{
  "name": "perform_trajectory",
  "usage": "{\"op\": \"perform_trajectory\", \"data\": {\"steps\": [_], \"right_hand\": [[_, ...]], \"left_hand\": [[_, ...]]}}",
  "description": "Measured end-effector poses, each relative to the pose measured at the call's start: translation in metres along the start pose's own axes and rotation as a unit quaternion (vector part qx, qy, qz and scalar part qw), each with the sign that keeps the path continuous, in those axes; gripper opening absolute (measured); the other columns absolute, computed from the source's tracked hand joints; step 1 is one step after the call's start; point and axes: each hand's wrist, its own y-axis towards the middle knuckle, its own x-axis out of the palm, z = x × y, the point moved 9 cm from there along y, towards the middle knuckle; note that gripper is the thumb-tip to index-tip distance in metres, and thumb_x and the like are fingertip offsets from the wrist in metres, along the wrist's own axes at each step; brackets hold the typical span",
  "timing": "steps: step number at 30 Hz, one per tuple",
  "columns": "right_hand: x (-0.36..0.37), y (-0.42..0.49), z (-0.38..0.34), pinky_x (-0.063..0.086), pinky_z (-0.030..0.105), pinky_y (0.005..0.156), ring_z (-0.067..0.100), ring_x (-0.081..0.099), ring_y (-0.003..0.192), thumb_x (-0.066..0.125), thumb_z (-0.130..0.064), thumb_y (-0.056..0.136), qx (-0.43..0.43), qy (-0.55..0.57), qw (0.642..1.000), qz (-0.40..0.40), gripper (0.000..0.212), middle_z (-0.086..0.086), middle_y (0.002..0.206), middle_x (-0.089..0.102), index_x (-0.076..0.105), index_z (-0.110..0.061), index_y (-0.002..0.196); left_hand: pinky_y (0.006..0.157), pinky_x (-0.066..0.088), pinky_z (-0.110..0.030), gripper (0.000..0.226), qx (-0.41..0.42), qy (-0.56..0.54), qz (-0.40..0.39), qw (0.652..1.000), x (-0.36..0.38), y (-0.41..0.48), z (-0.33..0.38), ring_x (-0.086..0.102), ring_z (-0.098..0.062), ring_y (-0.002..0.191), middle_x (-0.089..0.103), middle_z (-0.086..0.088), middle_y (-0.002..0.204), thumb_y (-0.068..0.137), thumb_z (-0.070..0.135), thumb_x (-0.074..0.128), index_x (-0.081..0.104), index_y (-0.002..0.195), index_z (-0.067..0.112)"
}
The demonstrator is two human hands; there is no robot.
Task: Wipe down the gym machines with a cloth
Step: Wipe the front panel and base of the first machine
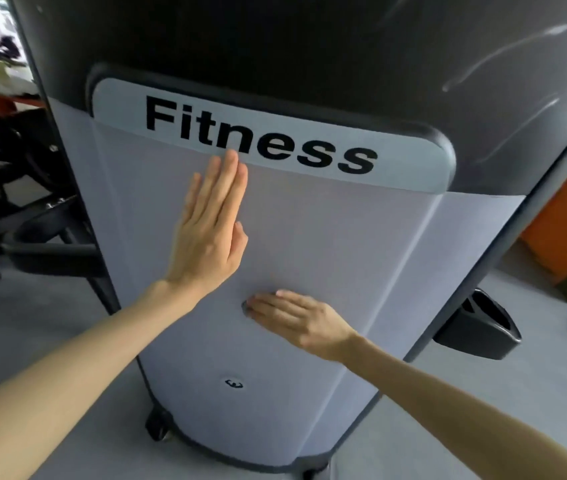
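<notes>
Left hand (211, 233): flat on the machine panel (327, 254), fingers straight and together, tips at the Fitness label (261, 133).
Right hand (295, 320): flat lower down, fingers straight, pointing left.

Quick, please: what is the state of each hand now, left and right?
Left hand: open, fingers straight, flat on the grey panel.
Right hand: open, flat on the same panel; a dark bit at its fingertips, cannot tell what.
</notes>
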Motion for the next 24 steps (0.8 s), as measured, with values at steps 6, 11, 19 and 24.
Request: {"op": "perform_trajectory", "data": {"steps": [6, 11, 19, 24], "right_hand": [[-0.097, 0.014, 0.122, 0.018, 0.035, 0.12, 0.027, 0.036, 0.139, 0.048, 0.024, 0.082, 0.253, -0.024, 0.951, 0.173, 0.062, 0.005, 0.144, 0.05, 0.053, -0.006, 0.136], [-0.024, -0.026, 0.033, 0.028, 0.029, 0.116, 0.017, 0.049, 0.132, 0.037, 0.004, 0.101, 0.012, -0.002, 1.0, 0.013, 0.042, -0.002, 0.14, 0.056, 0.059, -0.011, 0.134], [-0.103, -0.012, 0.124, 0.026, 0.037, 0.118, 0.026, 0.038, 0.138, 0.03, 0.015, 0.094, 0.143, 0.008, 0.984, 0.102, 0.053, 0.008, 0.143, 0.051, 0.053, -0.006, 0.137], [-0.088, -0.054, 0.127, 0.018, 0.036, 0.12, 0.022, 0.028, 0.144, 0.05, 0.026, 0.081, 0.204, 0.031, 0.97, 0.124, 0.069, 0.004, 0.146, 0.04, 0.045, -0.011, 0.139]], "left_hand": [[0.123, 0.007, -0.047, 0.075, -0.068, 0.024, -0.017, 0.997, -0.001, -0.007, 0.013, 0.008, -0.033, 0.15, 0.011, -0.021, 0.161, 0.086, -0.012, 0.05, 0.016, 0.152, -0.004], [0.123, 0.01, -0.047, 0.071, -0.008, 0.057, -0.063, 0.996, 0.007, -0.018, 0.043, 0.016, -0.03, 0.149, 0.014, -0.014, 0.161, 0.09, -0.002, 0.048, 0.019, 0.154, 0.007], [0.123, 0.007, -0.046, 0.071, -0.035, 0.043, -0.098, 0.994, 0.021, -0.021, 0.055, 0.008, -0.025, 0.151, 0.008, -0.007, 0.164, 0.09, 0.005, 0.041, 0.015, 0.156, 0.007], [0.122, 0.006, -0.048, 0.073, -0.043, 0.056, -0.109, 0.991, 0.03, -0.023, 0.056, 0.001, -0.027, 0.152, -0.003, -0.005, 0.164, 0.093, 0.016, 0.042, 0.007, 0.156, 0.008]]}}
